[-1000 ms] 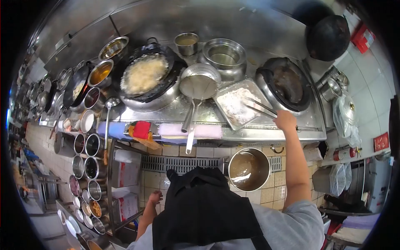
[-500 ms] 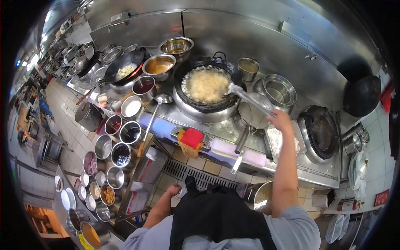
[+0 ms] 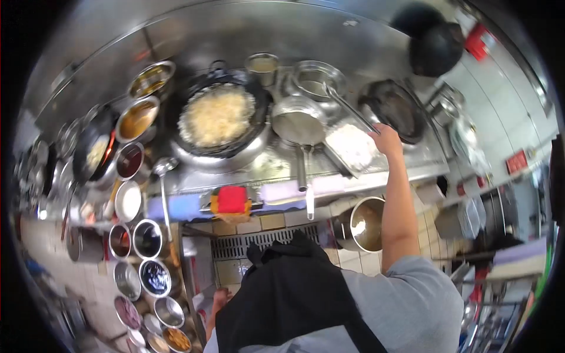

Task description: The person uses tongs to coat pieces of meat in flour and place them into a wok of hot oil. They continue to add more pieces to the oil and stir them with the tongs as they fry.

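My right hand [image 3: 387, 140] is closed around the handle of long metal tongs [image 3: 353, 110]. The tips of the tongs are over the rim of a steel pot [image 3: 318, 79] at the back of the stove. Below my right wrist, to the left, lies a tray [image 3: 338, 160] of white powder. My left hand [image 3: 221, 297] hangs low beside the black apron [image 3: 282, 288]; it is blurred and partly covered, so its fingers do not show clearly. Pale pieces of food [image 3: 218, 116] bubble in oil in the large black wok [image 3: 259, 106].
A strainer [image 3: 299, 125] rests beside the wok, its handles over the front edge. A ladle [image 3: 165, 166] lies left of the wok. Several sauce and ingredient bowls [image 3: 147, 238] fill the left side. A large pot [image 3: 368, 223] stands below the counter, and another dark wok [image 3: 393, 110] sits right.
My view has turned to the right. My right hand has lifted the tongs out of the frying wok and carried them right, to the steel pot. My left hand stays low.
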Demonstrator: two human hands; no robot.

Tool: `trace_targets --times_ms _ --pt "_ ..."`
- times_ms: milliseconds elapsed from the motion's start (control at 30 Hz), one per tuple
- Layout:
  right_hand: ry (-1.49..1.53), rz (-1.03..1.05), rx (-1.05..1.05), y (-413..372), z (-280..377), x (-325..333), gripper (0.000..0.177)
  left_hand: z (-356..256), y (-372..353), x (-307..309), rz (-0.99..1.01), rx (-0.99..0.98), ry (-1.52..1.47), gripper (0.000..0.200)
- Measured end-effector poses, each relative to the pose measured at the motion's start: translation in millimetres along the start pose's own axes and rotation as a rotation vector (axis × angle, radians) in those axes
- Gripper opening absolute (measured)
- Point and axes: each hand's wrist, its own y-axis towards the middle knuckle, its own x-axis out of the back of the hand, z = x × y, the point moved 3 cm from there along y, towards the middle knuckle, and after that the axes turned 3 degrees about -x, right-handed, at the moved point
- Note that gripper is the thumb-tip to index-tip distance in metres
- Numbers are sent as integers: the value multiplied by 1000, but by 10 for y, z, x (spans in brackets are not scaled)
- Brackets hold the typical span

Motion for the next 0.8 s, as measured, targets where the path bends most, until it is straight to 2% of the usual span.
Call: trace_targets --times_ms 33,67,100,133,233,300,367,433,467,500,567,600,633,733,800 --pt "-171 -37 -33 -41 -80 133 39 110 -56 25 18 -22 192 25" --pt "-174 -47 -47 -70 -158 235 39 157 -54 49 15 0 285 25" --pt "-315 59 -105 -89 -276 291 38 38 -49 126 -3 17 354 25" --pt "-453 170 -160 -112 -378 302 36 -208 -69 221 -25 36 432 25" --pt "-494 234 -149 -104 -608 131 36 -864 138 440 -69 49 516 25" --pt "-481 268 -171 36 -722 -170 36 -992 407 517 -154 145 -67 25" --pt "-466 307 -189 127 -834 -403 37 -723 849 560 -147 194 -535 26" --pt "-449 240 -200 221 -900 -550 26 -1123 1009 701 -253 263 -430 23" --pt "-437 202 -196 316 -874 -587 24 -1242 1109 769 -265 186 -496 22" --pt "-461 178 -178 348 -838 -463 25 -1320 1187 824 -283 109 -566 21" --pt "-376 149 -141 346 -680 -102 26 -1765 1148 898 -359 150 -604 21" --pt "-278 119 -169 346 -558 78 36 -1942 1041 878 -420 188 -642 22" --pt "-167 38 -120 403 -525 136 38 -1919 961 822 -478 196 -667 22" --pt "-23 59 -46 483 117 332 34 -1701 849 674 -519 198 -621 22" --pt "180 103 116 617 453 282 37 -1426 714 395 -438 322 -479 23"
